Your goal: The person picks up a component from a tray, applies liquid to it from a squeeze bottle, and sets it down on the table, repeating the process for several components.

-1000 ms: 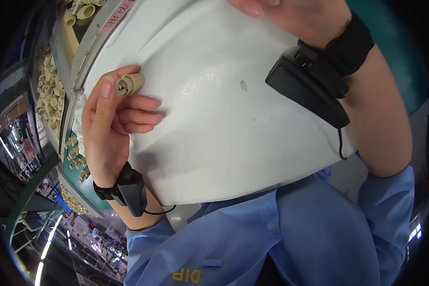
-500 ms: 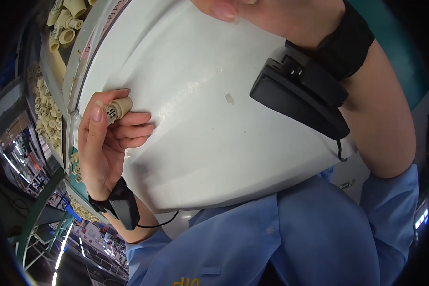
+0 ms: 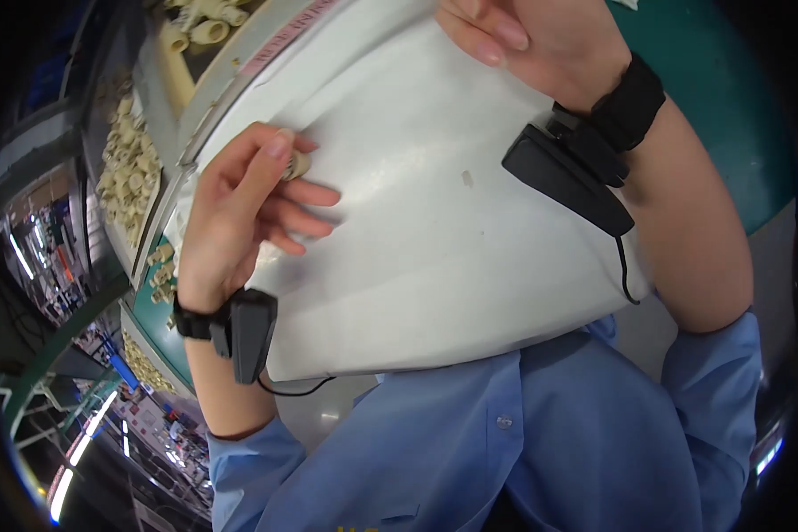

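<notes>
Over the left part of a white covered work surface (image 3: 408,266), my left hand (image 3: 239,199) pinches a small beige cylindrical plastic part (image 3: 299,166) between thumb and index finger. Its other fingers are spread loosely, and the hand hides much of the part. At the top edge my right hand (image 3: 559,53) hovers above the same surface with its fingers curled. The top of the picture cuts off part of that hand, so whatever it grips is hidden. Black devices are strapped to both wrists.
Beige parts (image 3: 129,173) are heaped in a bin at the left, with more tubular pieces (image 3: 208,31) in a tray at the upper left. Several lie loose (image 3: 161,270) beside the white surface. A green tabletop (image 3: 718,115) extends on the right.
My left hand has moved up and to the right with the beige part, which is now turned and more covered. My right hand shows more of its fingers. The view has shifted.
</notes>
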### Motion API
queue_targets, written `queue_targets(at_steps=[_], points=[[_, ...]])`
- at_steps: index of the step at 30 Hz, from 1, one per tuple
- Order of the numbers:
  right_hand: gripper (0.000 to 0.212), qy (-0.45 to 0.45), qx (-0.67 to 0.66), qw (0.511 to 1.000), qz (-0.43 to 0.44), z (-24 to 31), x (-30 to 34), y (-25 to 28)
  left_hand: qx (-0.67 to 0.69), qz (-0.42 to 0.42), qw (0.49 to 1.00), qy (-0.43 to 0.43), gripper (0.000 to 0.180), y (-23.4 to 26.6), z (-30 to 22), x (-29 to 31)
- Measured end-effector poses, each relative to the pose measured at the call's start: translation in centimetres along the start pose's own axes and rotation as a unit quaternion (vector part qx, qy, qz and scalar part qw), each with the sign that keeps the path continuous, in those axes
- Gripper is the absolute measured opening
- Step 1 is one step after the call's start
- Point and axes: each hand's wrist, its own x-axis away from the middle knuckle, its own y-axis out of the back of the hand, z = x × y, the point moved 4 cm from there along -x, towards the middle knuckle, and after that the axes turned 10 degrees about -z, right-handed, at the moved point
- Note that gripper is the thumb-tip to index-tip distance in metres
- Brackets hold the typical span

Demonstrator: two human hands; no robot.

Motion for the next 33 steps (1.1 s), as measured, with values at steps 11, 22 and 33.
queue_targets(at_steps=[11,22,33], points=[[0.029,-0.025,0.015,0.999,0.037,-0.8,0.4,1.3,0.147,-0.024,0.983,-0.103,0.03,4.1,1.2,9.1],[0.033,0.009,0.07,0.997,0.014,0.0,0.0,0.7,-0.322,-0.381,0.865,-0.061,0.026,29.0,7.3,11.1],[0.034,0.011,0.076,0.997,0.013,-0.1,0.1,0.6,-0.453,-0.295,0.84,-0.05,0.026,31.6,12.0,8.1]])
